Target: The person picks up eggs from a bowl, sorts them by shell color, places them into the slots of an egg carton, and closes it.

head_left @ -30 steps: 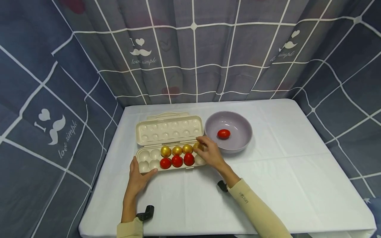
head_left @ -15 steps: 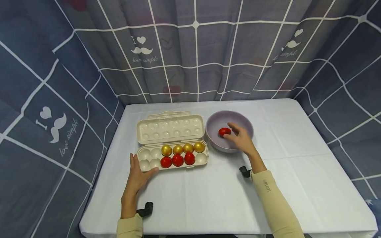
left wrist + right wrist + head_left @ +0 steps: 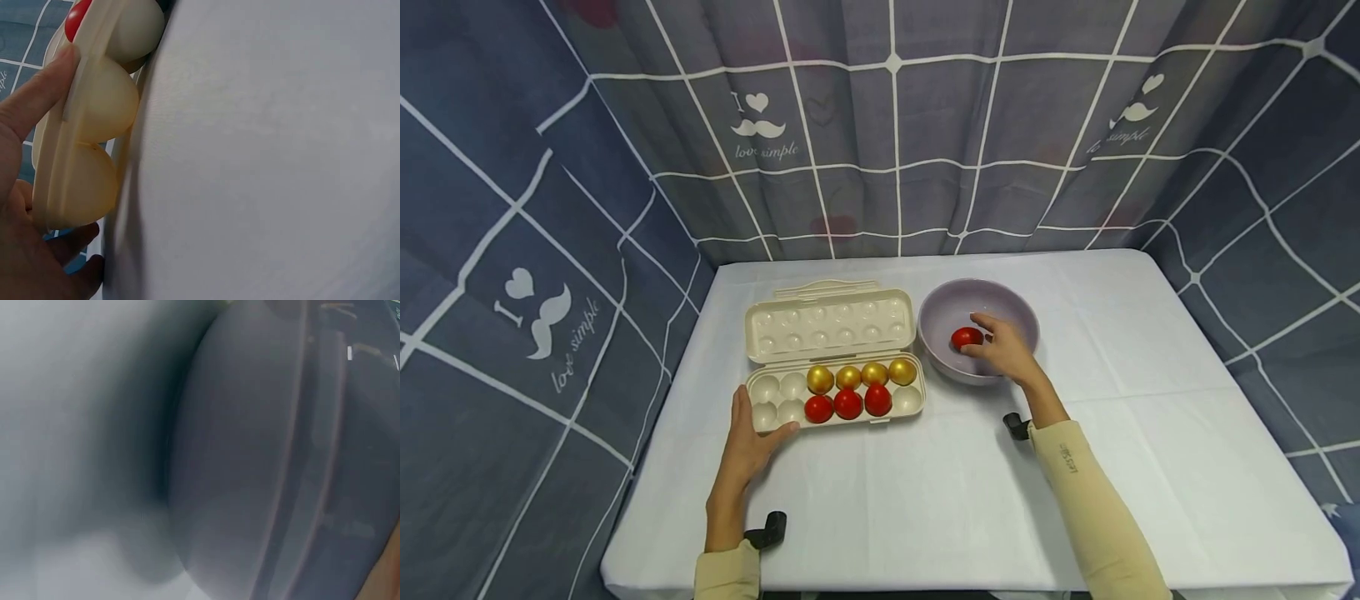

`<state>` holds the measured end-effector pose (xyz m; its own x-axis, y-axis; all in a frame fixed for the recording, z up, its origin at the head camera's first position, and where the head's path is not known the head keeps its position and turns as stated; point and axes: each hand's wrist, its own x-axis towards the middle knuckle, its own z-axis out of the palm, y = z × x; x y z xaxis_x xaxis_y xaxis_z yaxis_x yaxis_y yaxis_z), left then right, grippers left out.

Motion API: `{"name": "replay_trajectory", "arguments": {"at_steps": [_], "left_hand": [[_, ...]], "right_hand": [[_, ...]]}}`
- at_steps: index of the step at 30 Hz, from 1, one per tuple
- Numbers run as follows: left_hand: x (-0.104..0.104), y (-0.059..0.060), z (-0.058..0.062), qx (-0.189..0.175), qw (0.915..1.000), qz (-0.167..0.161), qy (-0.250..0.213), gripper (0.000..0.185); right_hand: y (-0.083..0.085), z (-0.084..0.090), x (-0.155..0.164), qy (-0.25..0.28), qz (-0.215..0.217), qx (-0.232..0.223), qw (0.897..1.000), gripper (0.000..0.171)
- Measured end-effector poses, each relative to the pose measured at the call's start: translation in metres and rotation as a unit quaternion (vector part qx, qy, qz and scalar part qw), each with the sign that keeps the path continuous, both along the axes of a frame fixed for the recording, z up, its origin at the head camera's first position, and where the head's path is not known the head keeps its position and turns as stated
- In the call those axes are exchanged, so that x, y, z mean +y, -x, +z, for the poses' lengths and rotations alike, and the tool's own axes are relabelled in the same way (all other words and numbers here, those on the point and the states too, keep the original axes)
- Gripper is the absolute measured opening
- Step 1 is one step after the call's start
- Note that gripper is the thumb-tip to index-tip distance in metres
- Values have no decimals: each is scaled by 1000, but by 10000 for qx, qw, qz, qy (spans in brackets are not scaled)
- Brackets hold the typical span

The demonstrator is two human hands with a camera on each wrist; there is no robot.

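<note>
My left hand (image 3: pixel 747 450) braces the near-left corner of a cream egg carton (image 3: pixel 793 414). In the left wrist view its thumb (image 3: pixel 47 90) lies against the front rim, with the other fingers around the end. A row of gold eggs (image 3: pixel 848 377) sits behind three red eggs (image 3: pixel 848 404) in the cups. My right hand (image 3: pixel 1011 354) reaches into a lilac bowl (image 3: pixel 943 304), its spread thumb and fingers around a lone red egg (image 3: pixel 966 337). The right wrist view shows mostly the bowl's outer wall (image 3: pixel 231 456); the egg is hidden there.
The carton's lid (image 3: pixel 829 323) lies folded back behind the egg cups, beside the bowl. A white cloth covers the table (image 3: pixel 1112 367). Dark checked curtains (image 3: pixel 925 150) hang close behind and on both sides of the table.
My right hand let go of a gold egg in the back row's right-end cup and moved right into the bowl. The red egg there has shifted slightly. My left hand stays at the carton.
</note>
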<state>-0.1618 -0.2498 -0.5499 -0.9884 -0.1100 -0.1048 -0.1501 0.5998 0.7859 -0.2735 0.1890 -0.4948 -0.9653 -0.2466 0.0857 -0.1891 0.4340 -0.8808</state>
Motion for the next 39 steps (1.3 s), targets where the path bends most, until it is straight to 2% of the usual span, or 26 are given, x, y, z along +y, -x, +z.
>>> {"name": "replay_trajectory", "arguments": {"at_steps": [8, 11, 17, 24, 28, 33, 36, 39], "left_hand": [[-1, -1, -2, -144, 9999, 75, -58, 127], [-1, -2, -3, -149, 9998, 89, -86, 128], [0, -2, -4, -65, 9998, 46, -206, 128], [0, -3, -1, -50, 9998, 61, -166, 128], [0, -3, -1, -49, 9999, 80, -143, 127], [0, -3, -1, -108, 9999, 80, -104, 127], [0, -3, 0, -132, 9998, 86, -115, 127], [-1, -3, 0, -158, 9998, 74, -126, 127]], "right_hand": [[2, 1, -8, -586, -69, -119, 9982, 65], [4, 0, -10, -867, -66, -29, 9962, 65], [11, -6, -17, -1669, 61, 56, 9859, 65], [15, -5, -23, -2302, 119, -74, 9730, 52], [14, -4, -24, -2381, 74, -60, 9712, 48], [13, -6, -23, -2260, -122, 113, 9740, 46], [12, -9, -21, -1972, -368, 317, 9792, 43], [11, -10, -19, -1393, -609, 434, 9874, 41]]}}
